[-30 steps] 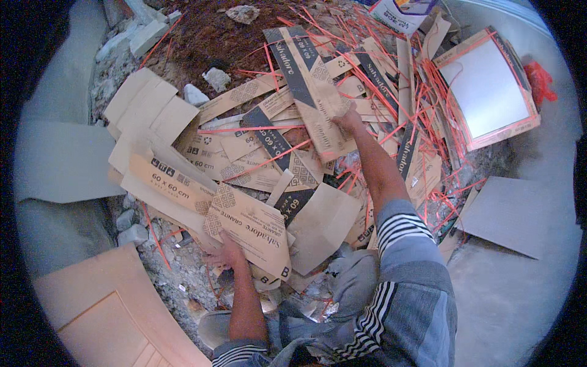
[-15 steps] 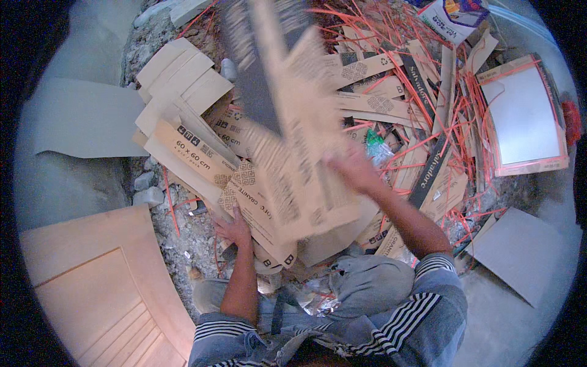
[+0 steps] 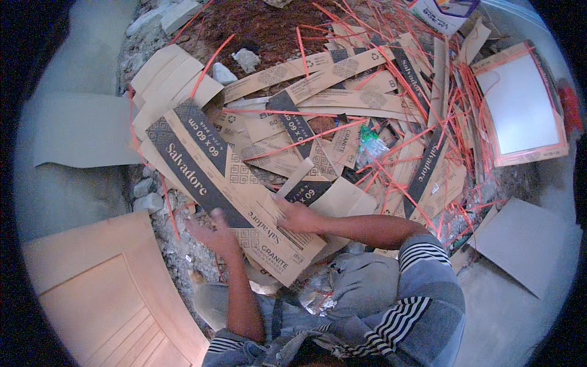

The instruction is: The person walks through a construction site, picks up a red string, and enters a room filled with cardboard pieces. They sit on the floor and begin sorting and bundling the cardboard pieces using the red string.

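A long flattened cardboard box piece, brown with black printed bands, lies slanting across the stack in front of me. My right hand grips its right edge, with the fingers over the top face. Beside the opposite edge, my left hand is open, fingers spread, close to the cardboard; whether it touches is hard to tell. Under and beyond the piece lie more flattened cardboard sheets, stacked at the left.
Loose cardboard strips and tangled orange strapping cover the ground ahead and right. A framed white panel stands at far right, a grey sheet nearer. A wooden panel lies at near left, beside rubble.
The cardboard piece my right hand was swinging, blurred, now lies on the stack at the left. My right hand has moved left and nearer; my left hand has shifted slightly left.
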Demonstrator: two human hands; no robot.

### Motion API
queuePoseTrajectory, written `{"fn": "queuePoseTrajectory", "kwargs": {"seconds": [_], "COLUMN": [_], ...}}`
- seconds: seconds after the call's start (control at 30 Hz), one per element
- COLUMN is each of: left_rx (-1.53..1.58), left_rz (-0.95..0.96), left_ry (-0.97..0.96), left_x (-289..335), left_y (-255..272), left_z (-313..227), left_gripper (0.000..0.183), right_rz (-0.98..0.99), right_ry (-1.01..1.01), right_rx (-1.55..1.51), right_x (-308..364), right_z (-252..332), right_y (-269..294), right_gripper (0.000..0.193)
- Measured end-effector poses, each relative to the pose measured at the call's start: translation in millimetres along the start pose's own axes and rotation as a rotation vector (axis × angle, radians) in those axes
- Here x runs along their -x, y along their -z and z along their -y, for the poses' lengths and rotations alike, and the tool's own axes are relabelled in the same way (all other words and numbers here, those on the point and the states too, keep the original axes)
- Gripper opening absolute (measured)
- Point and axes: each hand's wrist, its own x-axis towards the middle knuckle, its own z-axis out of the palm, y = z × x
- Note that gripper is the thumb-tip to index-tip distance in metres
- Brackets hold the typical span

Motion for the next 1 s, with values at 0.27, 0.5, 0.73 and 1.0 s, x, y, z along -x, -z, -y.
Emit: {"fn": "queuePoseTrajectory", "kwargs": {"seconds": [0.27, 0.5, 0.73, 1.0], "left_rx": [-0.708, -0.396, 0.526, 0.915], "left_rz": [0.292, 0.181, 0.218, 0.56], "left_ry": [-0.123, -0.137, 0.504, 0.812], "left_x": [18, 9, -13, -34], "left_y": [-50, -69, -68, -49], "left_z": [-17, 50, 81, 68], "left_gripper": [0.09, 0.084, 0.105, 0.083], "right_rz": [0.214, -0.624, -0.519, -0.693], "right_ry": [0.078, 0.084, -0.218, -0.21], "right_rx": [0.399, 0.58, 0.462, 0.152], "right_x": [0, -117, -187, -184], "right_z": [6, -46, -65, -45], "right_y": [28, 211, 227, 211], "right_gripper": [0.064, 0.024, 0.042, 0.076]}}
